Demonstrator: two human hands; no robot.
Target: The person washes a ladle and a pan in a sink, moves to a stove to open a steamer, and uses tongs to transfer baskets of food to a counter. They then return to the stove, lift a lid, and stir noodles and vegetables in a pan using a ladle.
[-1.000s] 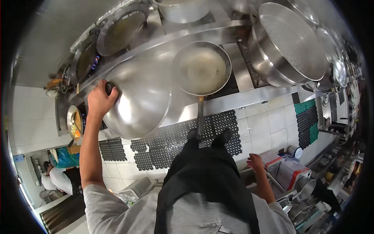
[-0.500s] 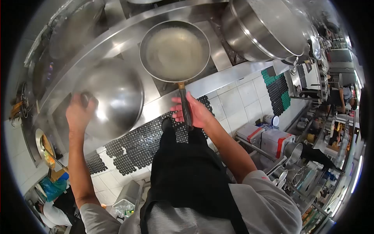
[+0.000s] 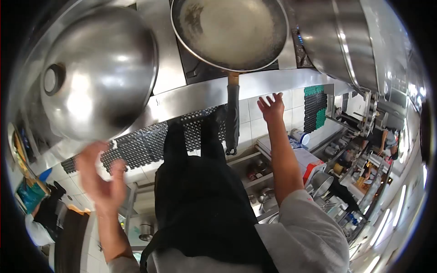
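A frying pan [image 3: 230,34] with a whitish coating or liquid on its bottom sits on the stove, its dark handle [image 3: 232,113] pointing toward me. To the right of that handle is my right hand [image 3: 272,109], empty with fingers spread and apart from it. A large domed steel lid [image 3: 102,75] with a black-rimmed knob [image 3: 54,79] rests on the stove at the left. Just below the lid's near edge, my left hand [image 3: 102,177] is blurred, its thumb and fingers apart and nothing in it.
A big steel pot [image 3: 339,41] stands on the stove at the right. The steel counter edge [image 3: 195,91] runs across in front of me. Black perforated mats [image 3: 141,145] cover part of the tiled floor. Shelves with pans are at the right, and other people are in the background.
My left hand has let go of the lid's knob and drawn back toward me. My right hand has left the pan's handle and moved right. The view has shifted closer to the stove.
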